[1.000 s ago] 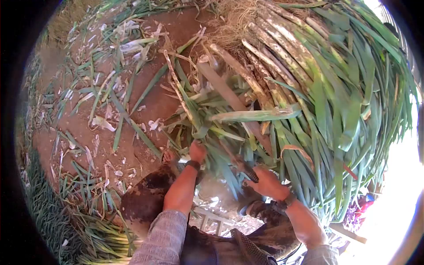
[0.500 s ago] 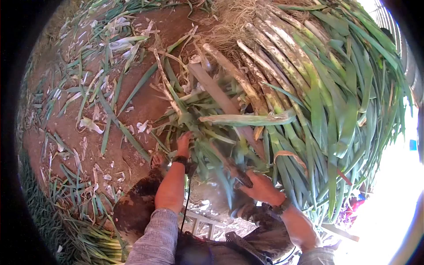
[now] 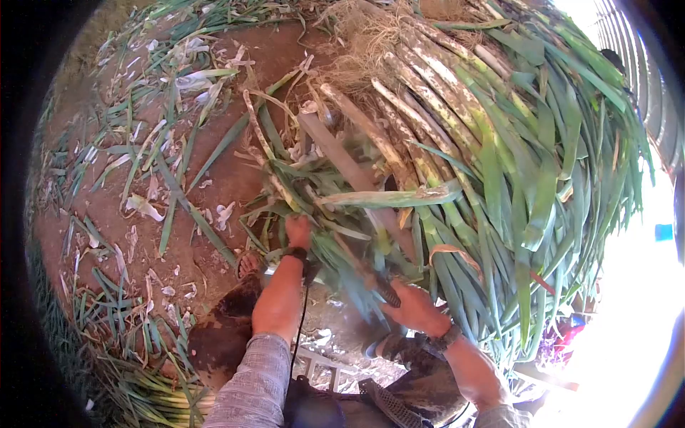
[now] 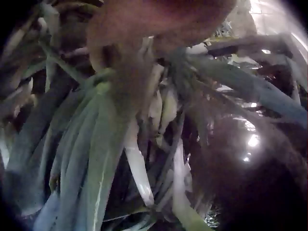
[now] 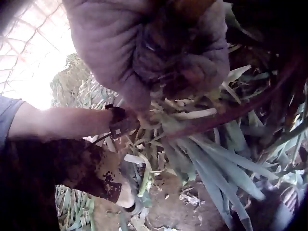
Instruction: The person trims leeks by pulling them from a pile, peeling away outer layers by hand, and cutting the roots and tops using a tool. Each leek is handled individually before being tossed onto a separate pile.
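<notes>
1. The left hand (image 3: 298, 232) is closed, fingers curled round a leek (image 3: 285, 191); its pale shank runs up from the fist towards 11 o'clock, its leaves down towards 5.
2. The right hand (image 3: 417, 308), at the left one's 4 o'clock, grips a dark ridged handle (image 3: 387, 291). The tool's front end points to 10 o'clock, in among the leaves; blur hides its shape and whether it touches the leek.
3. Just past the hands, towards 1 o'clock, a flat wooden board (image 3: 342, 153) slants through cut greens, with a loose leaf (image 3: 392, 196) across it.
4. The main leek pile (image 3: 492, 164) fills 12 to 4 o'clock, roots (image 3: 364, 36) at the top, leaves spreading right and down.
5. By the look of it, much is left: the pile's leeks carry roots and full leaves. Leaf scraps (image 3: 207, 77) from 9 to 12 o'clock suggest a good deal is done, and the neater stalks (image 3: 168, 399) at 7 may be finished ones; I cannot be sure.
6. The pile's near edge and the board hem in the right side. Lower, scrap-strewn soil (image 3: 275, 43) from 9 to 11 seems roomier. Towards 6, knees, a low frame (image 3: 335, 367) and a black cord (image 3: 303, 314) beside the left forearm narrow things.
</notes>
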### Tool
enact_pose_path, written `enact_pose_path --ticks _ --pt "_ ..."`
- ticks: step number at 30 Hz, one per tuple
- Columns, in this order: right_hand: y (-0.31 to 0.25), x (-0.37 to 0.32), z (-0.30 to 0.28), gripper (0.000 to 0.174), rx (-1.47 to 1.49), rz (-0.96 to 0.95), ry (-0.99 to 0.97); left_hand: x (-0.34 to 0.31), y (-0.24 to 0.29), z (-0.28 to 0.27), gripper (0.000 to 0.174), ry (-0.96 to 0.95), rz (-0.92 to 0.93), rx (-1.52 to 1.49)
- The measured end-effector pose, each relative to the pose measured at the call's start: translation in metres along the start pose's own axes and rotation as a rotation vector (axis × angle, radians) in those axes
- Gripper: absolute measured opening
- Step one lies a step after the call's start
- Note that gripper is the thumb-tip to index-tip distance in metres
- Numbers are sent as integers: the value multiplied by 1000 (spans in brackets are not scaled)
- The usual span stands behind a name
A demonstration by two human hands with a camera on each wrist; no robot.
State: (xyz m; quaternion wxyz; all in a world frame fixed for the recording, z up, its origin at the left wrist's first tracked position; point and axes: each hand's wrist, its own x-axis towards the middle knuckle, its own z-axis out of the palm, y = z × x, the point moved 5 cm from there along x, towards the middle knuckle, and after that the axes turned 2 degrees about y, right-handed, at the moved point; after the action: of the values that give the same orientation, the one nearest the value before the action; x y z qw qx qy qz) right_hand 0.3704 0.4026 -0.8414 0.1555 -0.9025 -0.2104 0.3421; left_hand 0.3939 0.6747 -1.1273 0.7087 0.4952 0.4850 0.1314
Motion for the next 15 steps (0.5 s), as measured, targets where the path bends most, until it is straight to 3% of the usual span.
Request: enact_pose_path --ticks 3,7,8,9,11,13,15 --pt "-1 1 0 46 16 45 -47 9 8 -14 36 145 80 160" --pt "0 4 -4 45 67 57 -86 55 -31 -10 35 157 62 222" --pt "4 4 -3 45 68 67 -89 69 -39 -9 34 -36 -15 -20" --pt "6 5 -1 46 42 56 -97 69 -45 -10 34 -88 93 -12" --pt "3 4 1 46 29 32 -96 42 -15 -8 33 -188 310 -11" --pt "-3 1 -4 46 38 33 -86 4 27 -12 35 -59 91 88" --pt "-9 -3 -8 45 33 -53 -31 -10 31 -22 37 -9 130 50"
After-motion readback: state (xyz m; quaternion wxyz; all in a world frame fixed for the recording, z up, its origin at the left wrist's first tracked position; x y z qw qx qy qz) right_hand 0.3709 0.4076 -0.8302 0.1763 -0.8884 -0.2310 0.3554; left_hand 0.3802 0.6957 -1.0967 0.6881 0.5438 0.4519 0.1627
